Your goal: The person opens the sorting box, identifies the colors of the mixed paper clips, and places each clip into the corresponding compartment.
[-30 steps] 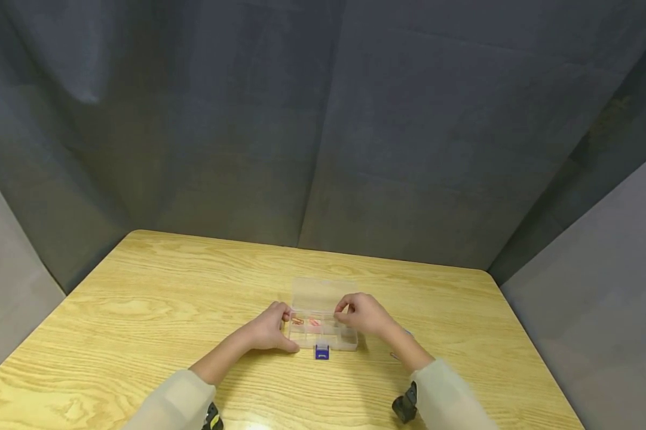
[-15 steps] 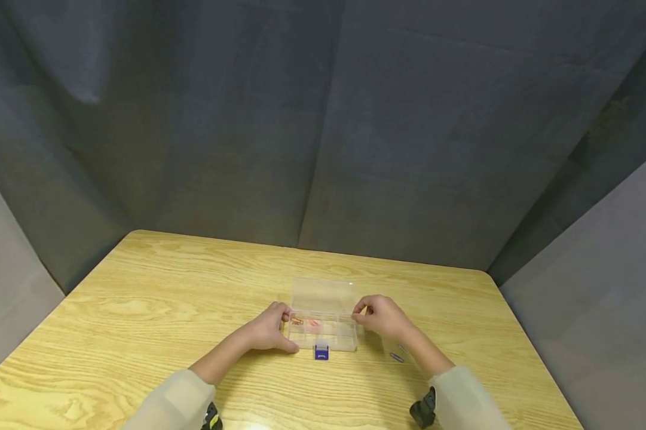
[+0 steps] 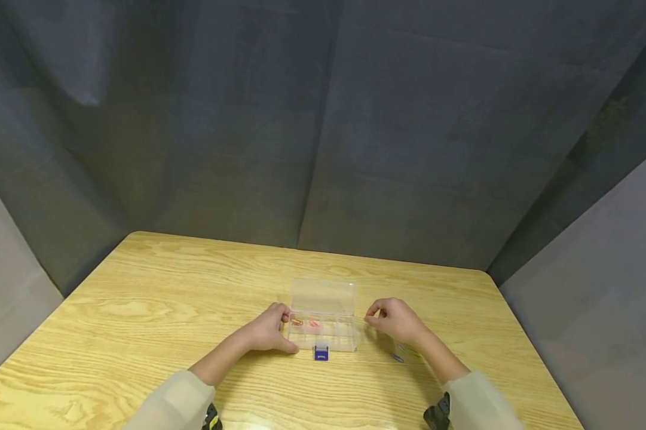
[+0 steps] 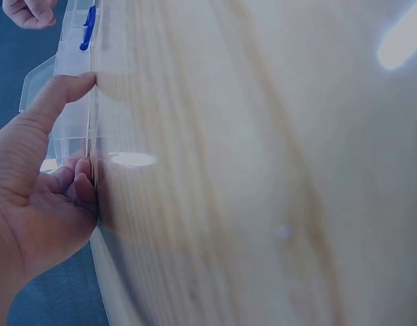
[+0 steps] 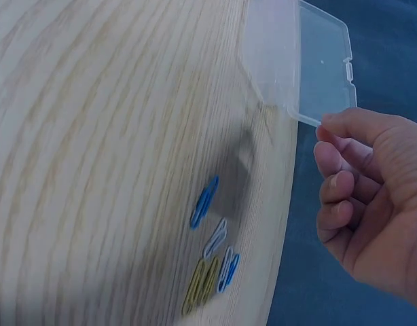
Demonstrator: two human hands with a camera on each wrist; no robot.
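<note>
Paper clips (image 3: pixel 404 353), blue, white and yellow, are lying loose on the wooden surface (image 3: pixel 140 310) at lower right of centre in the head view, below the right hand (image 3: pixel 395 319) and close beside that wrist. In the right wrist view the same clips (image 5: pixel 212 261) are sitting low in the frame, to the left of the curled fingers (image 5: pixel 337 183), their long axes running roughly parallel to one another. The right hand is hovering just right of the clear box (image 3: pixel 323 325), its fingers bent inward and close together; whether they are pinching anything cannot be told. The left hand (image 3: pixel 269 328) is gripping the box's left end, thumb (image 4: pixel 56 98) along the near edge and fingers curled on the far side. The box's long axis is running left to right, lid open toward the back. The right hand is much the nearer to the clips.
</note>
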